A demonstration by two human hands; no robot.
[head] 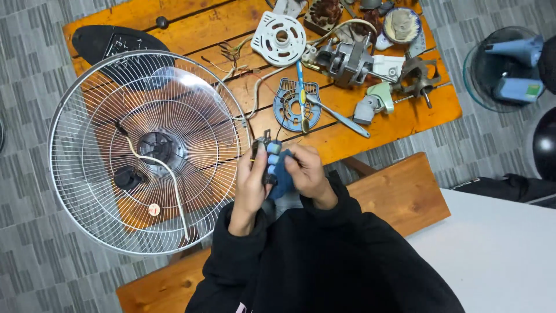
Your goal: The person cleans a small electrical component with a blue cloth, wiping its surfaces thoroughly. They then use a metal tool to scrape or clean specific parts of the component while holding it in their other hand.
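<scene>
Both hands meet over the lap: the left hand (250, 184) and right hand (305, 171) pinch a small blue-buttoned switch block with dark wires (271, 159). Left of them lies a round wire fan guard (87, 174). Steady grip, wires kept slack, seems wise.

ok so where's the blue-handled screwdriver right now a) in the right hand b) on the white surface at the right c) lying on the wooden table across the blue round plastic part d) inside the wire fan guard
c: the blue-handled screwdriver lies on the wooden table across the blue round plastic part, apart from both hands, which hold a small blue switch block nearer the person.
</scene>
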